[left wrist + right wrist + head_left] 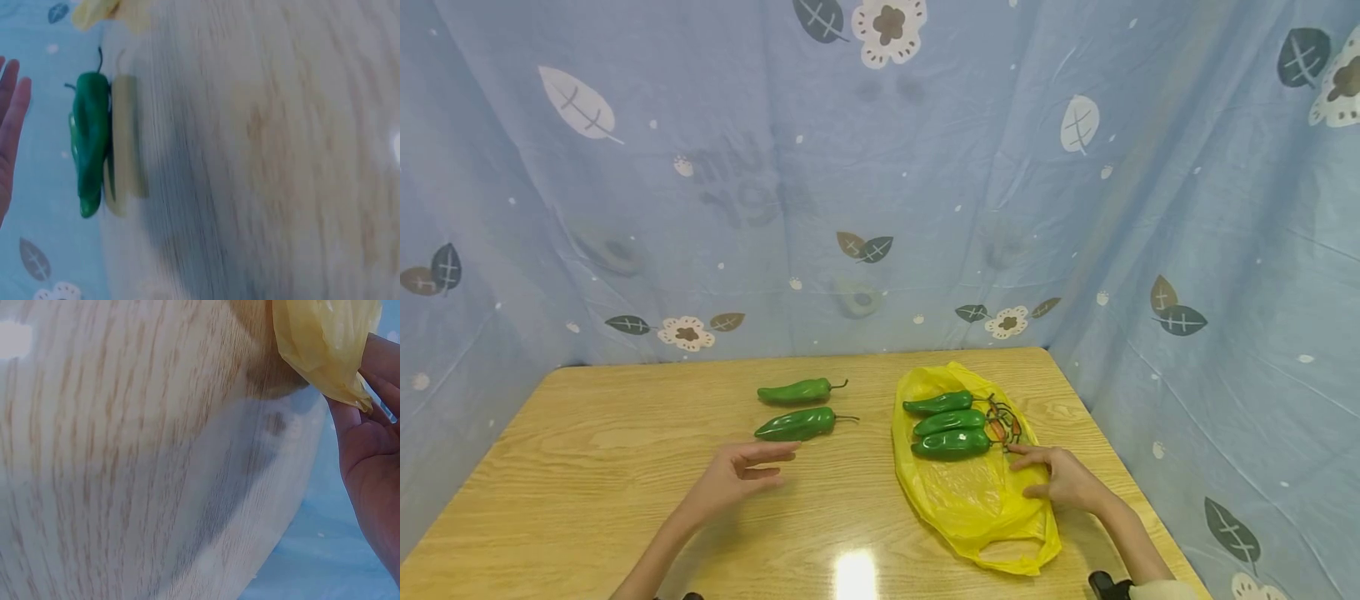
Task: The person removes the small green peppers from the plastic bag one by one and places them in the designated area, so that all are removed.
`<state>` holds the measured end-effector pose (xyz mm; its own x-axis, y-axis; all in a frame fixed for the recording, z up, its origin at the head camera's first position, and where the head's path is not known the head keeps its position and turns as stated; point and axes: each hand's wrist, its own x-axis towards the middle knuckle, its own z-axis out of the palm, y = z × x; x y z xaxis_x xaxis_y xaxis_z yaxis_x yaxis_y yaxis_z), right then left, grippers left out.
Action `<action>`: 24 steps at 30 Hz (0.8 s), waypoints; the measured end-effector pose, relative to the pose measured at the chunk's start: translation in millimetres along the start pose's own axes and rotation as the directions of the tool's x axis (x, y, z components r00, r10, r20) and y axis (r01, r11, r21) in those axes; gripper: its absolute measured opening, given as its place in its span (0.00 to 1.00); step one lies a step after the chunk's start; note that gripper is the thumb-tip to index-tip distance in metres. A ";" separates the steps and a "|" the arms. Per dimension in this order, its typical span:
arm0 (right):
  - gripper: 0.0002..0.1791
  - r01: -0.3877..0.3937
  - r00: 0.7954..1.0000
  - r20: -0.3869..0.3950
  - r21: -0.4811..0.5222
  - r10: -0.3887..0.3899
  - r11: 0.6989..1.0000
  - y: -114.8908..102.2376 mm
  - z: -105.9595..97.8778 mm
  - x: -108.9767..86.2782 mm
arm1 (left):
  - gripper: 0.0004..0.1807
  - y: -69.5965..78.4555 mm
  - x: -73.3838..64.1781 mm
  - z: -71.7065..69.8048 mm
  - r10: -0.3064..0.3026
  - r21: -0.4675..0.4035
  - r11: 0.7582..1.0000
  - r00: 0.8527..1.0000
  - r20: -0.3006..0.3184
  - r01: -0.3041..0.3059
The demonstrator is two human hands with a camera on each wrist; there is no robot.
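Observation:
Two long green peppers (805, 423) lie side by side on the table, stems to the right. My left hand (737, 479) hovers just in front of them, fingers loosely extended and holding nothing. In the left wrist view the green peppers (92, 144) overlap, and fingers (12, 125) show at the left edge. To the right a yellow plastic bag (970, 500) lies flat, bearing three green peppers (951, 444) and several small red peppers (997, 429). My right hand (1067, 479) is over the bag's right edge, thumb and fingers apart, fingertips near the pepper stems.
The bag's handle loop points toward the table's front. A wooden table (625, 467) carries everything, with a bright glare spot at its front. Behind and at both sides hangs a blue curtain (775, 208) with leaf and flower prints.

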<state>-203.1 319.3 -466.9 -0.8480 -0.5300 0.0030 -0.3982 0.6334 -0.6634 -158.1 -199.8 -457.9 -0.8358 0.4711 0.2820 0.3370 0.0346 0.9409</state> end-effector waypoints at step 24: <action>0.18 -0.013 1.000 -0.006 -0.002 0.013 1.000 -1.8 0.1 -0.7 | 0.21 28.0 13.3 71.8 -0.141 -0.024 0.990 0.984 -0.106 0.139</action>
<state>-201.7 318.5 -465.8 -0.8551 -0.5185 -0.0013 -0.3879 0.6413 -0.6620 -128.7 -129.2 -441.3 -0.9162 0.3650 0.1653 0.2070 0.0781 0.9752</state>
